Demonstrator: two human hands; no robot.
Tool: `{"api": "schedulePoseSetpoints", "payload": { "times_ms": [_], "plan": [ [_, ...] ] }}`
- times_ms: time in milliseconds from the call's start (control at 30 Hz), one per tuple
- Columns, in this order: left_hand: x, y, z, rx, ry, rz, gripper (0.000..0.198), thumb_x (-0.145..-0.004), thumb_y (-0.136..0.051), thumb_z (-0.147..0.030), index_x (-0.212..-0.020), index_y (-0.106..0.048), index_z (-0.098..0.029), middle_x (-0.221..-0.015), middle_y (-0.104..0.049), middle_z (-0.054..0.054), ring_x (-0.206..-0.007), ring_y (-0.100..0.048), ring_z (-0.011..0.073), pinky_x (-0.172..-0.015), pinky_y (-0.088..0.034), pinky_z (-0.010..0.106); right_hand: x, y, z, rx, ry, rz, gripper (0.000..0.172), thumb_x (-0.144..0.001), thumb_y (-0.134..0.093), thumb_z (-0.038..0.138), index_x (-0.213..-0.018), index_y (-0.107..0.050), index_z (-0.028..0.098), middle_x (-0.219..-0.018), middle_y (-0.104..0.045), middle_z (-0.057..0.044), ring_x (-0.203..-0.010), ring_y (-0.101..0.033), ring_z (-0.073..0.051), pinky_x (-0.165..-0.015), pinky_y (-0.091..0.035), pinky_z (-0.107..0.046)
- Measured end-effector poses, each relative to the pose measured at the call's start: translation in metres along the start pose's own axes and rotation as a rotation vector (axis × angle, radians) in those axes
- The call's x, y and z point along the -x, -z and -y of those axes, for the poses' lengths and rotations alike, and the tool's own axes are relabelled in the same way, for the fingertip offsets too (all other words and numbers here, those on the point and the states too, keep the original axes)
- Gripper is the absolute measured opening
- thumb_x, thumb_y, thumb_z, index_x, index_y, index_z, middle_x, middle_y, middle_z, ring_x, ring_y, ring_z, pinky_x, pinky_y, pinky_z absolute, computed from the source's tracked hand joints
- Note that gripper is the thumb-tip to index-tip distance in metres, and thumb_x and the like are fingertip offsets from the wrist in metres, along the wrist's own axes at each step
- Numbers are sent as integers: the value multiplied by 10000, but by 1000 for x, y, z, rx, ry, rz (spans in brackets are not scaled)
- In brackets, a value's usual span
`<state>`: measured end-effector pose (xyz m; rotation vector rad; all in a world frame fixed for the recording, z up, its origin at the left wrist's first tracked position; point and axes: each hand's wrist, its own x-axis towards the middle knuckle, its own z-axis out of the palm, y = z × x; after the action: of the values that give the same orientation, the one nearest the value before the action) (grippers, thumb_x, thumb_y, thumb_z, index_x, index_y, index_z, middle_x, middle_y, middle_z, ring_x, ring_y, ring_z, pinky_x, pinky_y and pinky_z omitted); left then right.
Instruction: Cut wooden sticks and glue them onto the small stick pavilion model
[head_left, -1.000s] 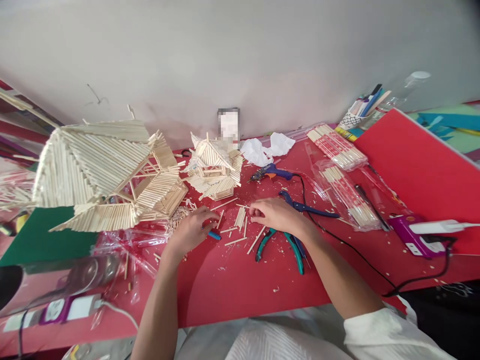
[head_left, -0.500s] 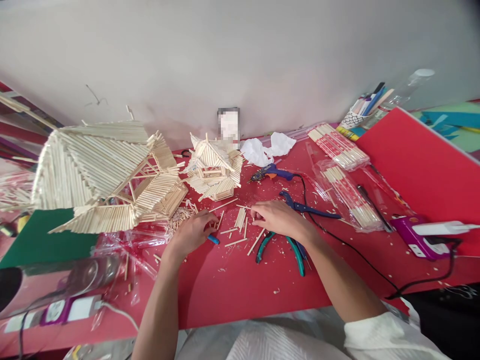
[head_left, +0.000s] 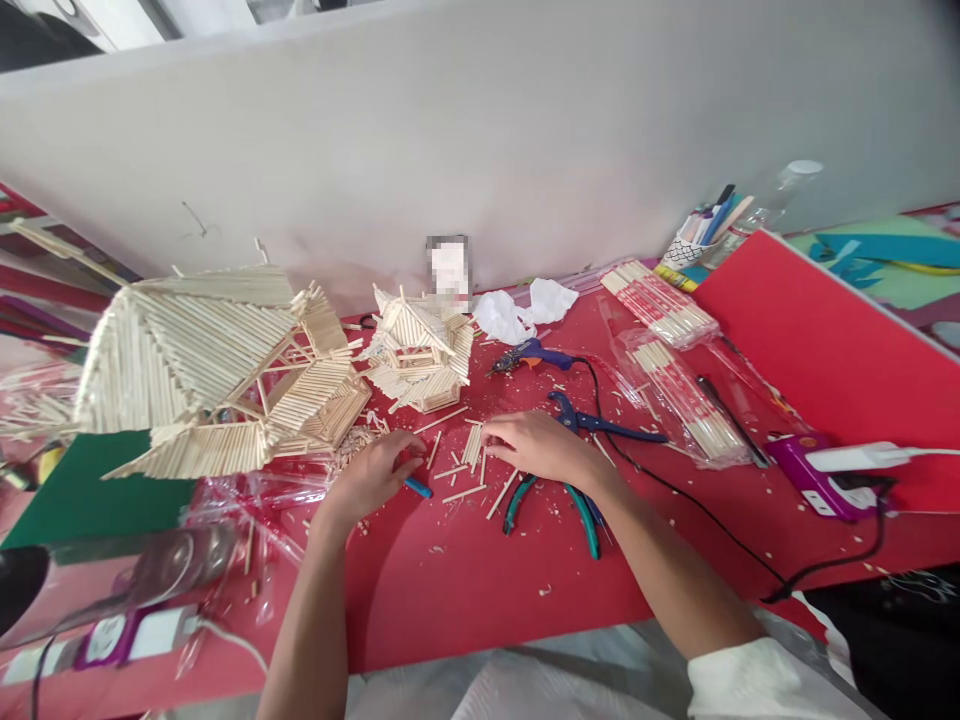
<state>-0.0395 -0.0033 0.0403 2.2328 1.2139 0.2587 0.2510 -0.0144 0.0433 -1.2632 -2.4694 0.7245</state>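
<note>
My right hand (head_left: 534, 443) is low over a small group of cut wooden sticks (head_left: 472, 446), its fingertips drawn together at the right edge of the group. What lies between those fingertips is hidden. My left hand (head_left: 379, 472) hovers with thumb and fingers apart, holding nothing, beside a slim blue tool (head_left: 418, 488). Between both hands, more short sticks lie loose on the red tabletop (head_left: 450, 580). Just beyond stands a small pavilion model made of sticks (head_left: 420, 355). Green-handled pliers (head_left: 583, 520) lie under my right wrist.
A larger stick-built house model (head_left: 187, 350) fills the left. Behind my right hand are a glue gun (head_left: 532, 353), blue-handled cutters (head_left: 600, 422) and crumpled tissue (head_left: 504, 318). Packs of chopsticks (head_left: 686, 400), a purple power strip (head_left: 806, 475) and a black cable (head_left: 690, 500) lie right.
My right hand has shifted slightly left, over the edge of the stick group. My left hand has drawn back a little from the sticks. The view has tilted up slightly.
</note>
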Motion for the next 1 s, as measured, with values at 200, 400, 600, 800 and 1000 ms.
{"api": "schedulePoseSetpoints", "payload": {
  "times_ms": [200,400,600,800,1000],
  "plan": [
    [-5,-22,-15,-154,-60,-50,302,-973,-473,-184,-1173,-689,-251,-1153,-687,69,-944,-692,183,-812,-524,273,1,0,0,24,5,-31,66,-963,-614,213,-935,-674,211,-955,-738,-27,-819,-657,-178,-669,-366,-264],
    [-11,-38,-25,-375,-104,16,430,-903,-456,-25,-1185,-687,-253,-1250,-657,94,-899,-715,197,-703,-523,259,4,4,-2,41,-9,-60,100,-982,-585,222,-938,-674,214,-931,-731,-35,-804,-650,-172,-668,-359,-267],
    [-11,-41,-25,-411,-81,-3,361,-911,-421,-27,-1156,-619,-202,-1171,-664,114,-883,-697,204,-669,-506,252,6,9,-9,35,-43,-117,113,-969,-592,207,-898,-680,209,-869,-725,-21,-756,-635,-154,-655,-345,-255],
    [-11,-51,-25,-211,-157,-213,238,-1013,-385,-167,-1142,-582,-202,-1017,-683,79,-905,-686,181,-799,-535,283,0,3,3,-218,-39,-99,149,-948,-647,310,-1031,-723,212,-930,-766,-36,-817,-693,-175,-706,-434,-251],
    [-11,-64,-29,-111,-209,-409,225,-1014,-425,-166,-1103,-627,-206,-1014,-712,78,-945,-686,171,-866,-553,309,-10,-15,14,-477,-60,-200,137,-954,-616,245,-1013,-736,217,-993,-775,-39,-876,-714,-185,-755,-481,-258]
  ]
}}
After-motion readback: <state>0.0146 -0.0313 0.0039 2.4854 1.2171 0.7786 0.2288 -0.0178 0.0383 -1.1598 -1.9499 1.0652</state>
